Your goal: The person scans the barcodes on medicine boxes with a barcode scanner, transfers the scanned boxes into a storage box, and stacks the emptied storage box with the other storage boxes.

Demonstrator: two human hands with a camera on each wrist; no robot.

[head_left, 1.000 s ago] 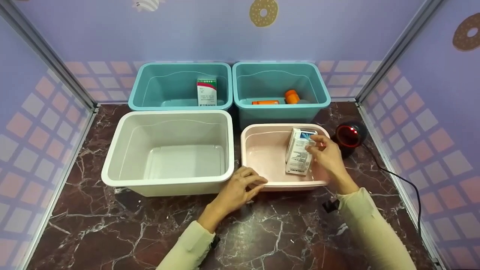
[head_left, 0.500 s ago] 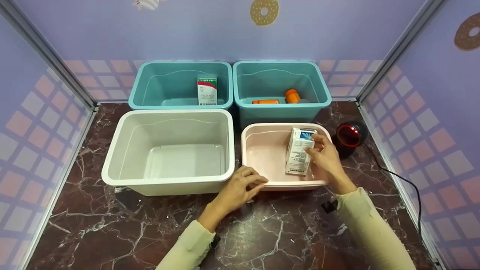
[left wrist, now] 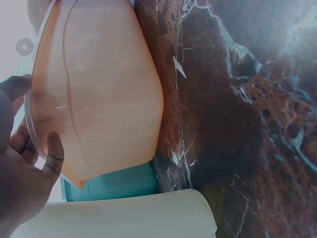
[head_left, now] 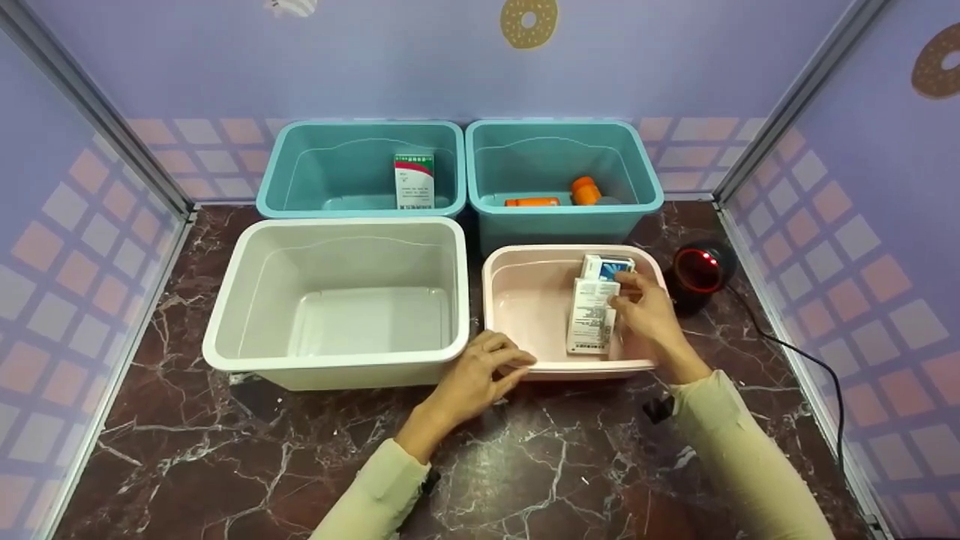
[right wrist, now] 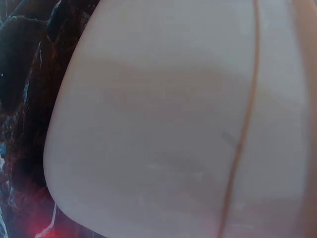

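In the head view, two white medicine boxes lie in the right half of the pink bin (head_left: 525,251). The front medicine box (head_left: 592,319), covered in small print, overlaps the back medicine box (head_left: 613,268), which shows a blue picture. My right hand (head_left: 651,311) reaches over the bin's right side and pinches the front box near its upper right edge. My left hand (head_left: 480,373) holds the pink bin's near-left rim; the left wrist view shows its thumb (left wrist: 54,151) against the outside wall. Only the bin's outer wall (right wrist: 163,124) shows in the right wrist view, with the right hand hidden.
A white bin (head_left: 337,361) stands left of the pink one. Behind are two teal bins: the left teal bin (head_left: 360,129) holds a white-green box (head_left: 414,181), the right teal bin (head_left: 555,129) orange-capped items (head_left: 585,191). A corded black scanner (head_left: 701,270) glows red at right.
The front medicine box has slid slightly left and towards me, uncovering more of the box behind it. My right hand has shifted slightly; the left hand stays on the rim.
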